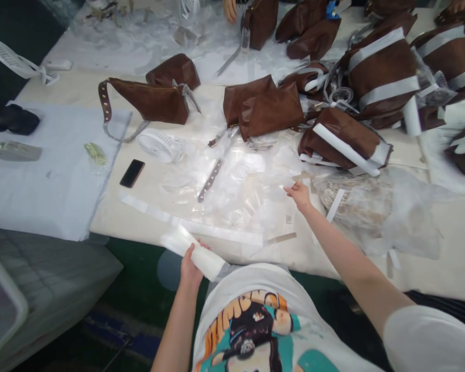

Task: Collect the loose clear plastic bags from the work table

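The two hands are well apart: the left hand (pixel 194 263), to the right of the phone (pixel 132 173) and nearer the wearer, is clamped round a folded white bundle (pixel 207 258), while the right hand (pixel 299 195), much farther to the right of the phone, has its fingertips pinched on a small pale piece (pixel 282 187) whose nature I cannot tell. The bundle shows no writing. A white strip (pixel 220 231) runs along the worktop (pixel 108 222) from just on the wearer's side of the phone away to its right. Small dark marks (pixel 289 219) lie to the phone's right, too small to read. Rightward of the phone spreads clear plastic film (pixel 240 175), with an eyeleted strap (pixel 210 181) on it; beyond the phone and a little to its right lies a white fan (pixel 157 143). Past that fan, still on the phone's far side, sits a brown bag (pixel 155 101) with an eyeleted strap. Far to the phone's right are a brown bag banded with white strips (pixel 344 137) and a translucent plastic sack (pixel 372 206). Left of the phone is a yellowish packet (pixel 96 154). On the shirt (pixel 251 325), on the wearer's side of the phone, orange lettering curves above a cartoon figure; only some letters, seemingly "IMON", can be made out.
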The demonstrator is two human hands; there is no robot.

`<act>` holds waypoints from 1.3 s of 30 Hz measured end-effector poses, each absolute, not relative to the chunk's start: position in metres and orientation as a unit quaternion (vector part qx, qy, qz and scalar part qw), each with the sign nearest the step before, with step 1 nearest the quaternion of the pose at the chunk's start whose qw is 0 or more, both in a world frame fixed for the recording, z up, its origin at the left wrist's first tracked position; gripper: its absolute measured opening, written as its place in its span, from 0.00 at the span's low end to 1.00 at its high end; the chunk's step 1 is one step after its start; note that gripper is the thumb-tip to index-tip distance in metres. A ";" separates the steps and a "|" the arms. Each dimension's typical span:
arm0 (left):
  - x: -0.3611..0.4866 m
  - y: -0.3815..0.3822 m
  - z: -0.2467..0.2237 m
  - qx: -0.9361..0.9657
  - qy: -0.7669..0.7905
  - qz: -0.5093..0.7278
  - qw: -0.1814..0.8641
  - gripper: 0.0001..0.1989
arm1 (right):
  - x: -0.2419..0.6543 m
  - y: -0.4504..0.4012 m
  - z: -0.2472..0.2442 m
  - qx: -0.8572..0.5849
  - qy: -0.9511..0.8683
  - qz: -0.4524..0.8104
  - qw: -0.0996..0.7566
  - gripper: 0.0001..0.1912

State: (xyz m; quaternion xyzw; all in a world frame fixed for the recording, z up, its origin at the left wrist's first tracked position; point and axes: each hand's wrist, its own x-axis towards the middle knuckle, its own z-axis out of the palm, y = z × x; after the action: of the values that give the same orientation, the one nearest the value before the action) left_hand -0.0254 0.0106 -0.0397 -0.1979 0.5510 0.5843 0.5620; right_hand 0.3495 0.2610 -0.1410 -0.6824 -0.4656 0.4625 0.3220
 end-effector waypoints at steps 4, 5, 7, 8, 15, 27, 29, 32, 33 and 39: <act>-0.012 0.048 -0.062 -0.145 0.616 0.500 0.592 0.09 | 0.367 0.245 -0.124 -0.653 -0.324 0.542 0.418 0.24; -0.007 0.058 -0.067 -0.133 0.622 0.487 0.598 0.10 | 0.369 0.239 -0.121 -0.651 -0.313 0.552 0.417 0.23; 0.005 0.076 -0.073 -0.112 0.621 0.478 0.611 0.10 | 0.370 0.225 -0.118 -0.634 -0.289 0.573 0.431 0.22; 0.011 0.084 -0.074 -0.100 0.617 0.476 0.618 0.10 | 0.371 0.217 -0.117 -0.621 -0.275 0.585 0.443 0.21; 0.034 0.106 -0.057 -0.051 0.560 0.478 0.675 0.13 | 0.396 0.169 -0.124 -0.714 -0.350 0.520 0.312 0.13; -0.028 0.028 -0.044 -0.138 0.597 0.543 0.574 0.07 | 0.406 0.163 -0.142 -0.771 -0.569 0.238 0.157 0.34; -0.031 0.011 -0.045 -0.160 0.598 0.555 0.556 0.07 | 0.378 0.156 -0.144 -0.676 -0.688 0.238 0.109 0.35; -0.028 -0.005 -0.044 -0.186 0.596 0.561 0.544 0.08 | 0.338 0.151 -0.146 -0.519 -0.809 0.275 0.005 0.30; -0.027 -0.009 -0.043 -0.190 0.594 0.563 0.542 0.08 | 0.329 0.153 -0.146 -0.496 -0.820 0.287 -0.013 0.24; -0.025 -0.018 -0.034 -0.194 0.568 0.594 0.535 0.08 | 0.320 0.190 -0.103 -0.543 -0.624 0.497 0.261 0.09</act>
State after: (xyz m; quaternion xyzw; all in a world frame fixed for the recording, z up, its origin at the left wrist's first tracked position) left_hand -0.0247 -0.0181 -0.0337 -0.1937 0.5685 0.5941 0.5352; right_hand 0.3195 0.1898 -0.1033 -0.5435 -0.6238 0.4975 0.2607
